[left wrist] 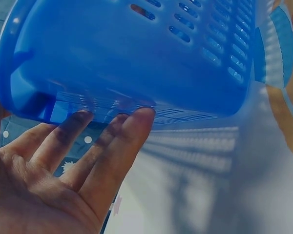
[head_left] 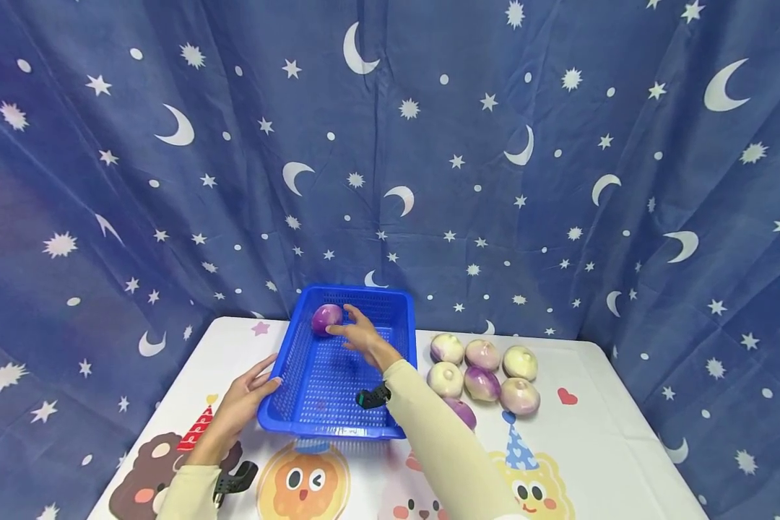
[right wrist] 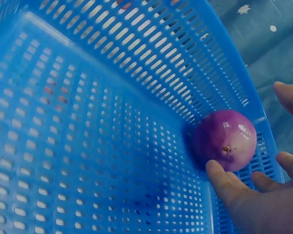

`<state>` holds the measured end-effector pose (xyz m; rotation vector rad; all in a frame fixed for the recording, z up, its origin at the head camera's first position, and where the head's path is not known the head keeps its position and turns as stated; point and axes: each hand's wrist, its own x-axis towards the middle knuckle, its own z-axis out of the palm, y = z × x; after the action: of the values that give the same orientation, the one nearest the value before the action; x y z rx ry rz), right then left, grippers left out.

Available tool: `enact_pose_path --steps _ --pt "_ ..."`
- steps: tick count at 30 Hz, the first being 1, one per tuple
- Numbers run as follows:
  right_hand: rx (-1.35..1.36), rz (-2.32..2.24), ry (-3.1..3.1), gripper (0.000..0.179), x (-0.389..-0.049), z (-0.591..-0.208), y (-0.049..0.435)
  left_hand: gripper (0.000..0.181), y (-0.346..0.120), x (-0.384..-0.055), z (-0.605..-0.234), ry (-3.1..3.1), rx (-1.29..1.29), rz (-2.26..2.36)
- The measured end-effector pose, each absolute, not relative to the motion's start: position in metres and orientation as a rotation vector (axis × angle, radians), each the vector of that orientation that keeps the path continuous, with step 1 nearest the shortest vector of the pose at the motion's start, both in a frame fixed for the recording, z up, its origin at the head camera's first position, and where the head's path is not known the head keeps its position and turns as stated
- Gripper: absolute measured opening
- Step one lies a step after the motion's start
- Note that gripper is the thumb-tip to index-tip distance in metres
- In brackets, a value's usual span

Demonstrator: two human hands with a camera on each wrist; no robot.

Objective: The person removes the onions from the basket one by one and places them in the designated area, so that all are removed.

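Observation:
A blue plastic basket (head_left: 338, 390) with slotted walls stands on the table, and one purple turnip (right wrist: 225, 139) lies in its far left corner. My right hand (head_left: 362, 336) reaches into the basket beside that turnip, its fingers spread apart and one fingertip at the turnip's lower edge in the right wrist view. At the basket's left side is my left hand (head_left: 240, 397), with extended fingers (left wrist: 119, 151) against the outer wall. Its thumb lies by the rim in the head view.
Several white and purple turnips (head_left: 483, 383) sit in rows to the right of the basket, one partly hidden by the right sleeve (head_left: 445, 451). A white table cover (head_left: 598, 426) with cartoon prints lies under everything. Behind hangs a blue curtain (head_left: 429, 209) with moons and stars.

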<state>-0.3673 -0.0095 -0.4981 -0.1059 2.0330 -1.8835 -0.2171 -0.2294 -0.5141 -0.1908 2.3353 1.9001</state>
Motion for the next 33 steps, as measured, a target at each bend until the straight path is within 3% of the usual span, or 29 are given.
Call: enact_pose_path --steps 13,33 --pt "-0.151 -1.840 1.993 0.094 -0.373 -0.499 -0.019 0.062 -0.230 -0.218 -0.513 2.297 -0.226 1.950" --pt "-0.204 -1.723 2.178 0.086 -0.374 -0.513 -0.023 0.062 -0.228 -0.219 -0.514 2.317 -0.214 1.928"
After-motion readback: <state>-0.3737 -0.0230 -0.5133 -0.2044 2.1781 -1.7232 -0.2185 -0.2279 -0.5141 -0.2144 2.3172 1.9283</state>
